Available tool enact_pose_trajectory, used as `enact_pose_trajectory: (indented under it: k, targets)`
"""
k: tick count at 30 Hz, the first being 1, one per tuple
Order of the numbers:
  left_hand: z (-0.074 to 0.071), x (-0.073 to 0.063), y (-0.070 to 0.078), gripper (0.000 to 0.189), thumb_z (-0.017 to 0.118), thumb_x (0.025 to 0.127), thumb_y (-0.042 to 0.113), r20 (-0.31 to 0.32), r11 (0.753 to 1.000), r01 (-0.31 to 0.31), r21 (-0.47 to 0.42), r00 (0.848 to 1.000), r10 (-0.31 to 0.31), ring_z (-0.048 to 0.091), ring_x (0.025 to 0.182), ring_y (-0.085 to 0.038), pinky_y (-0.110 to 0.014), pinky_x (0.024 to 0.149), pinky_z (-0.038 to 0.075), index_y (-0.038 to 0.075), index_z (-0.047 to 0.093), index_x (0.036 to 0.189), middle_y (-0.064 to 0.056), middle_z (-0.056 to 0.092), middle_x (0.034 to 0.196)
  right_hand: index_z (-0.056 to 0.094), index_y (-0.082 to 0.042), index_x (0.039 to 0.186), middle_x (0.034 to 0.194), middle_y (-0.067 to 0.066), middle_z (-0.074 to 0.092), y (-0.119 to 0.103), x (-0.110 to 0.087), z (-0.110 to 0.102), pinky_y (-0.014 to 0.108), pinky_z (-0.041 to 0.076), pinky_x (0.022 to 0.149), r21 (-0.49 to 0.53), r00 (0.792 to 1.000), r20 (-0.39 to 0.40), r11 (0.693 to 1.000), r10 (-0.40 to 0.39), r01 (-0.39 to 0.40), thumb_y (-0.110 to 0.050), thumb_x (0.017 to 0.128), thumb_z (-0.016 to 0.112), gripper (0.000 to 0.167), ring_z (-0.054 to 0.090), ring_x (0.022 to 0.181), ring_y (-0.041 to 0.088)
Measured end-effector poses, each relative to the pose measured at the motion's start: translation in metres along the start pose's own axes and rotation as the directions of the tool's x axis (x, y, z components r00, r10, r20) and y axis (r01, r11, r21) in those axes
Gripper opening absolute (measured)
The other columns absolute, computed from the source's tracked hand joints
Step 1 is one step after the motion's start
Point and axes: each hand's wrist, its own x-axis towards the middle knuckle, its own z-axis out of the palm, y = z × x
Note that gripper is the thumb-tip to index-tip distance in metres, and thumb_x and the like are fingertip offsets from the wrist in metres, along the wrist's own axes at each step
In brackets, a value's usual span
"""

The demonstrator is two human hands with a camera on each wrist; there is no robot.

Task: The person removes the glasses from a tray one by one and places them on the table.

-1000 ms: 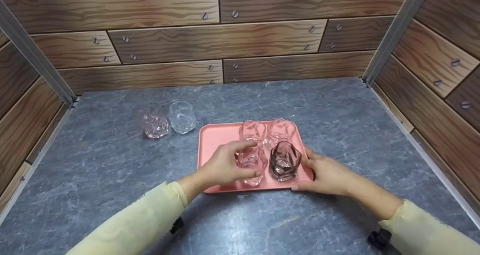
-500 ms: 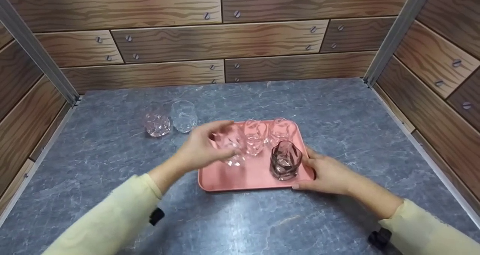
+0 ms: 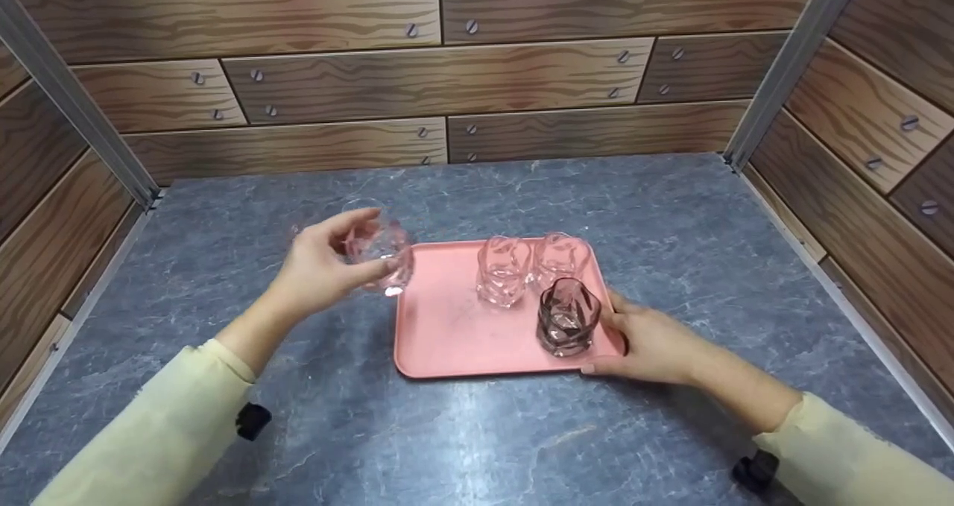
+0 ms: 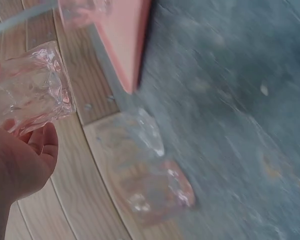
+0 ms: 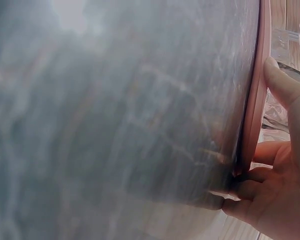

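My left hand (image 3: 317, 264) grips a pale pink glass (image 3: 387, 249) around its side, held in the air just beyond the tray's left edge. In the left wrist view the same faceted glass (image 4: 32, 90) lies between thumb and fingers. My right hand (image 3: 656, 342) holds the pink tray (image 3: 455, 342) by its front right corner. Its thumb rests on the rim, as the right wrist view shows, with the fingers around the corner. A dark smoky glass (image 3: 568, 320) stands on the tray beside that hand. Behind it, two pink glasses, one left (image 3: 503, 271) and one right (image 3: 560, 260), stand along the back.
Beyond my left hand are a clear glass (image 4: 132, 132) and a pinkish glass (image 4: 165, 190) on the table, mostly hidden by the hand in the head view. Wood-patterned walls (image 3: 335, 89) enclose the grey marbled tabletop (image 3: 477, 439) at the back and sides.
My left hand has lifted the pink glass from the tray's front middle and carried it left, off the tray's edge. My right hand has stayed at the tray's corner.
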Motion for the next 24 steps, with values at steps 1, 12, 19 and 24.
enact_pose_trajectory:
  k: [1,12,19,24]
  targets:
    - [-0.002,0.0,-0.004,0.076,0.093,0.084,0.027,-0.001,1.0,0.009,0.013,1.0,-0.009,0.065,0.104,-0.026,-0.03,0.082,0.057,0.007,0.06,0.15,-0.008,0.07,0.129,0.046,-0.002,0.158,0.165,0.033,0.029,0.0,0.0,0.0,0.068,0.042,0.111,0.0,1.0,0.002,1.0,0.002,-0.002,-0.08,0.08,0.073,0.113,0.048,0.136,0.059]
    - [-0.008,-0.001,-0.036,0.076,0.091,0.085,0.022,-0.012,0.995,0.079,0.052,0.997,-0.079,0.065,0.112,-0.031,-0.044,0.093,0.056,0.005,0.057,0.151,-0.015,0.069,0.134,0.047,0.0,0.157,0.164,0.035,0.03,0.0,0.0,0.0,0.067,0.043,0.111,0.002,1.0,-0.004,1.0,-0.011,0.011,-0.079,0.082,0.073,0.112,0.05,0.135,0.059]
    - [-0.004,-0.003,-0.048,0.079,0.092,0.084,0.026,-0.013,0.991,0.124,0.046,0.992,-0.124,0.064,0.109,-0.03,-0.038,0.088,0.056,0.005,0.057,0.152,-0.014,0.068,0.135,0.048,-0.001,0.157,0.164,0.033,0.032,0.0,-0.001,0.0,0.066,0.043,0.111,-0.003,0.999,-0.018,1.0,-0.03,0.03,-0.078,0.082,0.073,0.11,0.05,0.136,0.057]
    - [-0.001,-0.004,-0.055,0.08,0.093,0.084,0.027,-0.022,0.991,0.132,0.031,0.991,-0.132,0.064,0.108,-0.03,-0.031,0.083,0.055,0.004,0.057,0.151,-0.015,0.067,0.136,0.049,-0.001,0.156,0.163,0.034,0.033,0.0,-0.002,0.0,0.066,0.045,0.111,-0.012,0.998,-0.03,0.998,-0.058,0.058,-0.078,0.083,0.073,0.108,0.05,0.135,0.058]
